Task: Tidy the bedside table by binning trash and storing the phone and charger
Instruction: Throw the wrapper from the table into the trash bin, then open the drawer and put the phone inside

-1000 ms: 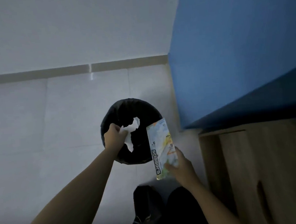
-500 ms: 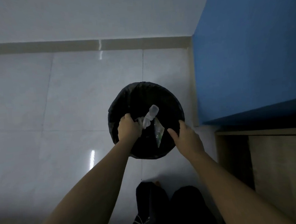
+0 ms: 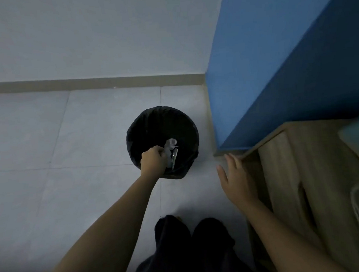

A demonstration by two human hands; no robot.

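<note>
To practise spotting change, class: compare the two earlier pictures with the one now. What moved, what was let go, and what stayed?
The right hand let go of the scissors pack, which now lies in the black bin. The hand then drew back to the right, open, toward the wooden bedside table. The left hand stays over the bin, gripping white crumpled trash.

L hand point(image 3: 154, 162) w/ trash point(image 3: 171, 144) over bin point(image 3: 146, 125)

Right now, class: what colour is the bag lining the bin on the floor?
Black; the bin bag shows best in the head view.
</note>
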